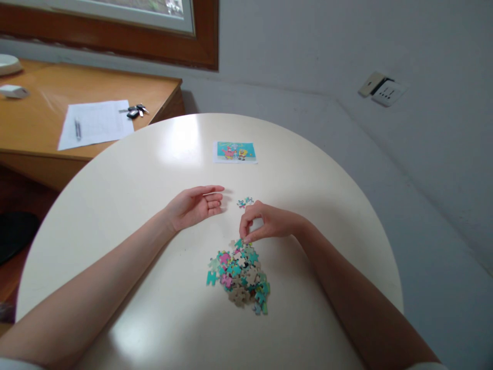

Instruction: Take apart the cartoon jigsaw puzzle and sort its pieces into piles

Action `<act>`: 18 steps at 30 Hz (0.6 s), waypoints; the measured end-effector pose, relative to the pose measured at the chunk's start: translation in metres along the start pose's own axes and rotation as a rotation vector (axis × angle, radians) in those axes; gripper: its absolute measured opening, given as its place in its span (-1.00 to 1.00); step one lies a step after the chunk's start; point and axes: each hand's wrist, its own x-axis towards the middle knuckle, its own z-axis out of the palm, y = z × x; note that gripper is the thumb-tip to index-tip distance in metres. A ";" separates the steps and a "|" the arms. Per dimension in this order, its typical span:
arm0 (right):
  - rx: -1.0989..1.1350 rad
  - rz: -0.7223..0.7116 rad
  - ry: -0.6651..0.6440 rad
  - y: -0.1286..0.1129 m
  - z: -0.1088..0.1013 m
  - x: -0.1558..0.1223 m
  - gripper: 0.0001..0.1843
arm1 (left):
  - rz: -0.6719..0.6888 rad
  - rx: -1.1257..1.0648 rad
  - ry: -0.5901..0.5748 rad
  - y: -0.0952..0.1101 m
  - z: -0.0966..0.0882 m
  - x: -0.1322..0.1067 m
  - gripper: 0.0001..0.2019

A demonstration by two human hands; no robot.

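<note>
A heap of small jigsaw pieces, teal, pink and beige, lies on a round cream table. My right hand hovers at the heap's far edge, fingers curled in a pinch on a teal piece. My left hand rests on its side on the table, fingers stretched out and holding nothing. Between the hands, a little farther off, lie two or three joined pieces. A cartoon picture card sits flat near the table's far edge.
A wooden desk stands behind the table at the left, with a paper sheet, a pen and keys on it. A grey wall with a socket runs along the right.
</note>
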 end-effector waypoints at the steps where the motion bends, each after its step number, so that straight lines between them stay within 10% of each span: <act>1: 0.017 -0.012 -0.005 0.000 0.000 0.000 -0.65 | 0.002 -0.002 -0.002 0.000 0.000 0.000 -0.76; 18: 0.643 0.107 0.434 0.024 0.000 -0.008 -0.62 | 0.003 -0.006 -0.009 -0.001 -0.002 0.001 -0.76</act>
